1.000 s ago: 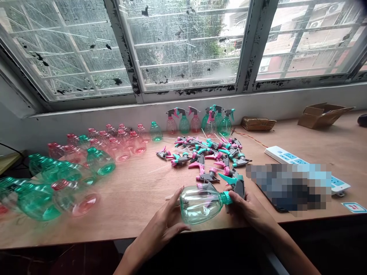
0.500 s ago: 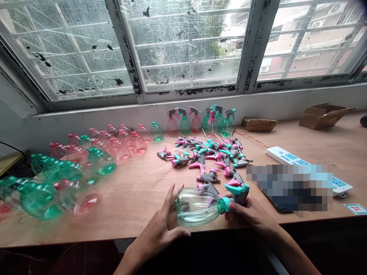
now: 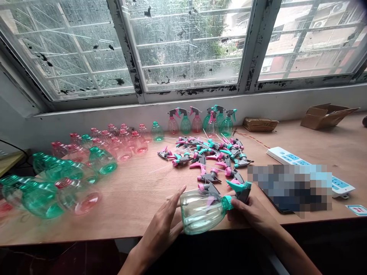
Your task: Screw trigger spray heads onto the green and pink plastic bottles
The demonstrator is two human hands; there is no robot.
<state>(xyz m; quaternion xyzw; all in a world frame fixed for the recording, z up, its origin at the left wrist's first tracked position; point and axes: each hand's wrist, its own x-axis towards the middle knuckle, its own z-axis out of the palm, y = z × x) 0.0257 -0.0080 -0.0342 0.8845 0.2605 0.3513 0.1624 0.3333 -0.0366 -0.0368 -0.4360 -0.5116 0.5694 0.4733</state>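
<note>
A clear green bottle (image 3: 200, 210) lies on its side near the front edge of the wooden table (image 3: 137, 191). My left hand (image 3: 164, 225) cups its base, fingers wrapped round it. My right hand (image 3: 252, 214) grips a grey and teal trigger sprayer head (image 3: 241, 189) sitting at the bottle's teal neck. A pile of loose pink and teal sprayer heads (image 3: 209, 154) lies just behind the bottle.
Green and pink empty bottles (image 3: 71, 168) lie on the table's left. Several finished spray bottles (image 3: 200, 122) stand by the wall under the window. A white power strip (image 3: 309, 168), a blurred patch, a small basket (image 3: 259, 124) and a cardboard box (image 3: 323, 114) are at the right.
The bottle has tilted and turned a little between my hands, its base now lower and nearer the table edge. The sprayer head has come up onto the bottle's neck.
</note>
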